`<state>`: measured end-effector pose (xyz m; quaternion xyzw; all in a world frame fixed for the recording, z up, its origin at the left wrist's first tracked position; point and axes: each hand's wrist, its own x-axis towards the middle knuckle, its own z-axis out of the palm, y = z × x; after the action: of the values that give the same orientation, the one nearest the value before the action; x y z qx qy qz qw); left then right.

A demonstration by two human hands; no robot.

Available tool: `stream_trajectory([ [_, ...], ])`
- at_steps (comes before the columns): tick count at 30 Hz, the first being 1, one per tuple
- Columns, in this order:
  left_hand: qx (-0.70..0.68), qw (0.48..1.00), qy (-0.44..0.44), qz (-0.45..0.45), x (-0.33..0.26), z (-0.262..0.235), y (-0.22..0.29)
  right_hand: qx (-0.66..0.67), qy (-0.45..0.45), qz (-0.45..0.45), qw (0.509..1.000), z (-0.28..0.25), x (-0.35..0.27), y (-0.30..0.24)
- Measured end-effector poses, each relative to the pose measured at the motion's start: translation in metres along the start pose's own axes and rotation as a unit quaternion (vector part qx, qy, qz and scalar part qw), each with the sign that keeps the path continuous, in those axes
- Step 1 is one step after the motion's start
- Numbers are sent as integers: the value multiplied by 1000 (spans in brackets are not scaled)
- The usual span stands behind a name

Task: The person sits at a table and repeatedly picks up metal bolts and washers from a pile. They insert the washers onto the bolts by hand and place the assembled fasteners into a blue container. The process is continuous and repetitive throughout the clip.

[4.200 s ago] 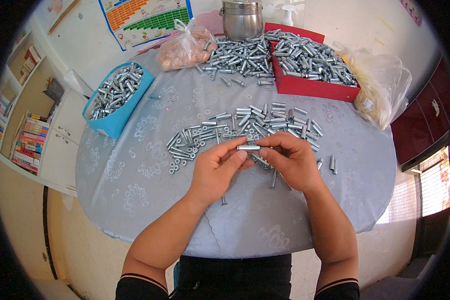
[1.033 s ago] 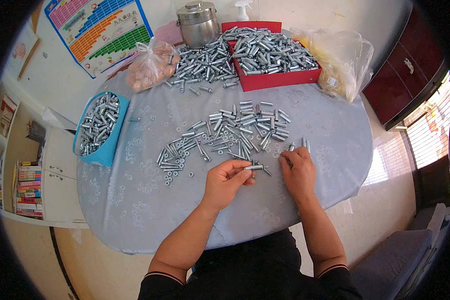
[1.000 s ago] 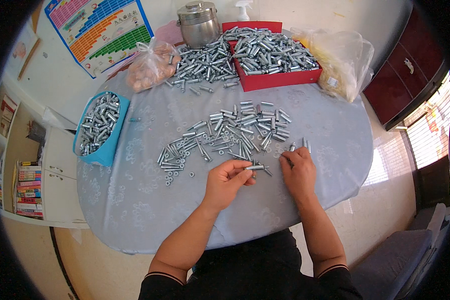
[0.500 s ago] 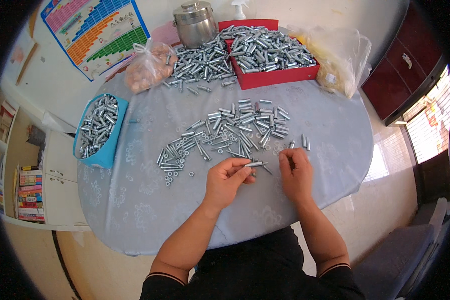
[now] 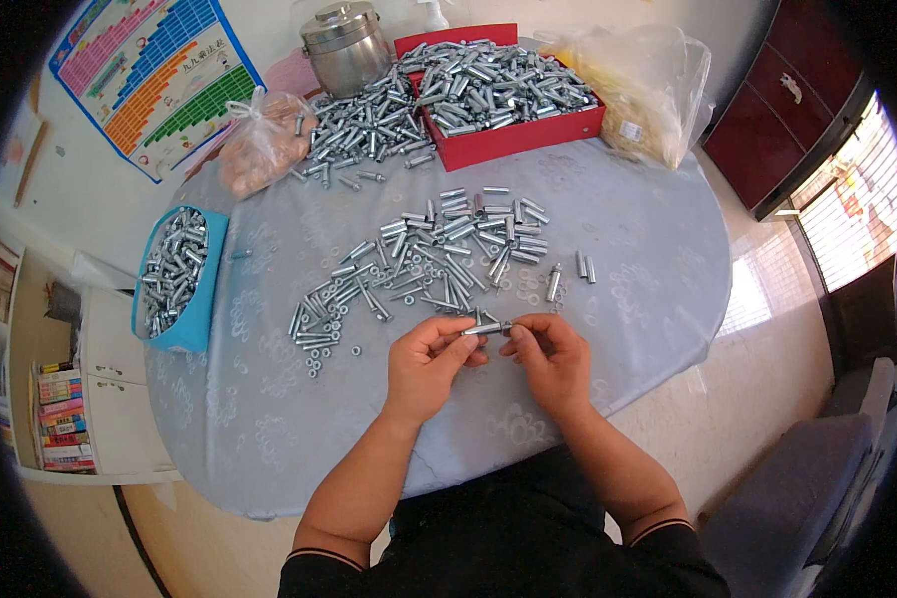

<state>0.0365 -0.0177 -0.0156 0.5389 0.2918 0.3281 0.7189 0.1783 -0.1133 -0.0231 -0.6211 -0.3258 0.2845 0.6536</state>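
Observation:
A silvery expansion bolt [image 5: 485, 328] lies level between my two hands above the near part of the table. My left hand [image 5: 424, 371] pinches its left end between thumb and fingers. The fingertips of my right hand [image 5: 553, 365] close round the bolt's right end; any small part inside them is hidden. Just beyond the hands, loose cone-ended bolts [image 5: 374, 302], metal sleeves [image 5: 458, 231], nuts [image 5: 356, 351] and washers [image 5: 530, 290] spread in a heap. To the right of the heap lie one assembled bolt [image 5: 554, 283] and two loose sleeves [image 5: 585, 267].
A red box [image 5: 523, 146] heaped with bolts stands at the back, a bolt pile [image 5: 369, 128] beside it. Around them are a steel pot [image 5: 347, 50], a tied bag [image 5: 259, 149] and a plastic bag [image 5: 648, 100]. A blue container [image 5: 212, 269] of bolts stands left.
My right hand has come left to the bolt's right end and now grips it. The bolt, held in my left hand, now lies between both hands. The whole view has shifted slightly.

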Motion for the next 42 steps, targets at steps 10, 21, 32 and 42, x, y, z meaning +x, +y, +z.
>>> stream_trajectory([
  [10, -28, 998, -48, -24, 0, -3, 2, 165, -137, 66, 974, -26, 16, -5],
  [21, -21, 998, -55, -22, 0, -2, 2, 156, -144, 105, 972, -28, 15, -5],
  [32, -13, 999, -37, -22, -1, -2, 3, 127, -129, 89, 979, -26, 12, -1],
  [42, 9, 1000, -19, -1, -2, -2, -3, 87, -100, 43, 990, -22, 12, -2],
])
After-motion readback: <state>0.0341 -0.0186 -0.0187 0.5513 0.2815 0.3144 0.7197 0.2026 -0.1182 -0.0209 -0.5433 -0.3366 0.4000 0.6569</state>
